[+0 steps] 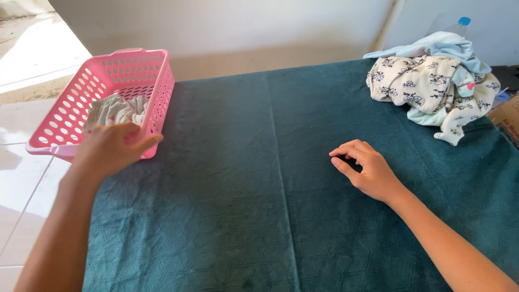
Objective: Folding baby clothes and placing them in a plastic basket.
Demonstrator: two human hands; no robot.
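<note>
My left hand [111, 148] hovers at the near corner of a pink perforated plastic basket [157, 81], fingers loosely spread and holding nothing. Inside the basket lies a folded pale garment [116, 110]. My right hand [365, 167] rests on the dark green cloth [243, 205] that covers the table, fingers curled down against the fabric, with nothing in it. A heap of pale clothes [432, 86] with dark prints sits at the far right corner, well beyond my right hand.
A clear plastic bottle with a blue cap [459, 24] stands behind the heap. A cardboard box edge [508, 121] shows at the right. The basket overhangs the table's left edge above white floor tiles [21, 178]. A pale wall runs behind.
</note>
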